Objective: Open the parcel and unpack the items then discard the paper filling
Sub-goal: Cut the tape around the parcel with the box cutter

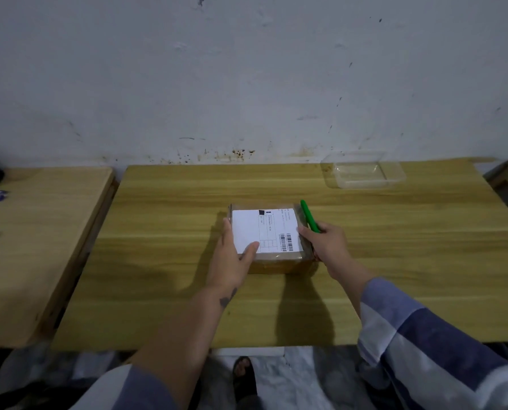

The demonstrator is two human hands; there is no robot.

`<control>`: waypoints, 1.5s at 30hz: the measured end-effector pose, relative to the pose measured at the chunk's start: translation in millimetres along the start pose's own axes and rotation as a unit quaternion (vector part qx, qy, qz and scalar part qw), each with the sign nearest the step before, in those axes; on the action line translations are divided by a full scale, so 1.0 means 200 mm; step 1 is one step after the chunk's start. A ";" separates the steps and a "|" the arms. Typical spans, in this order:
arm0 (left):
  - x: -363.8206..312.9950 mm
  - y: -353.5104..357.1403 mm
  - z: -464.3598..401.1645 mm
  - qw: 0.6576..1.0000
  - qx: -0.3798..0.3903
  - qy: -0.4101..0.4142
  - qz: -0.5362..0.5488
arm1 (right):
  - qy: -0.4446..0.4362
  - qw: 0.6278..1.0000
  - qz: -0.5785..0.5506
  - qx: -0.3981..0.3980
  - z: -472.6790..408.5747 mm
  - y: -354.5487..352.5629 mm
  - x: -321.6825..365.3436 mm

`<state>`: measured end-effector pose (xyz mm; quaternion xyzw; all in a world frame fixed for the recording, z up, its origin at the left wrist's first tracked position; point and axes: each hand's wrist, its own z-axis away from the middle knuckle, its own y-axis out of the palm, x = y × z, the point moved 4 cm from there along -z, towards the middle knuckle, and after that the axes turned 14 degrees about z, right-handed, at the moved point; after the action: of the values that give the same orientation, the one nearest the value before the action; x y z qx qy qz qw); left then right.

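Parcel [269,241] sat mid-counter [158,291], still taped. Left hand [232,261] lay flat on it, fingers straight; right grip [323,244] was clamped on a green cutter [309,216] at the right edge. Best bet — shallow blade, follow the seam, keep left fingers clear.

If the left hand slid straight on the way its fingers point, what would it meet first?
The left hand already rests on the parcel, fingers aimed up and away along its left edge. Beyond that, only bare table shows until the wall; the way looks free, though depth is hard to judge.
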<state>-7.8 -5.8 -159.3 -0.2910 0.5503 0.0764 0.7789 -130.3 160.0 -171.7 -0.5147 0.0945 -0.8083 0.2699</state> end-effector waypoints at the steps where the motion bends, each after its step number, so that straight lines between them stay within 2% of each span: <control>1: 0.01 0.00 0.02 1.000 0.001 0.001 -0.002 | -0.003 1.000 0.009 0.001 0.02 0.00 -0.01; 6: 0.03 0.00 0.04 0.999 0.009 0.003 -0.053 | -0.014 0.998 0.055 0.017 0.06 -0.01 -0.02; 10: 0.03 -0.01 0.01 0.992 0.013 0.002 -0.127 | 0.023 0.998 0.052 0.027 0.11 -0.11 -0.03; 12: 0.01 0.00 0.00 0.986 0.007 0.010 -0.168 | 0.035 0.996 0.053 0.059 0.12 -0.16 -0.04; 17: -0.08 0.07 -0.09 0.950 0.062 0.094 -0.291 | 0.015 0.987 -0.018 0.159 0.20 -0.24 -0.04; 23: -0.04 0.16 -0.17 0.909 0.125 0.111 -0.382 | 0.004 0.990 0.036 0.137 0.24 -0.22 -0.05; 27: 0.00 0.17 -0.17 0.898 0.100 0.137 -0.407 | -0.026 0.983 0.037 0.181 0.24 -0.19 -0.06; 33: 0.01 0.18 -0.18 0.900 0.090 0.140 -0.402 | -0.067 0.987 0.136 0.052 0.22 -0.18 -0.05; 45: 0.01 0.17 -0.17 0.901 0.081 0.149 -0.398 | -0.086 0.970 0.226 -0.004 0.22 -0.12 0.00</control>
<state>-49.8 2.4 -182.1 -0.4295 0.5025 -0.3293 0.6742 -99.8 184.8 -142.5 -0.5486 0.1884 -0.6784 0.4509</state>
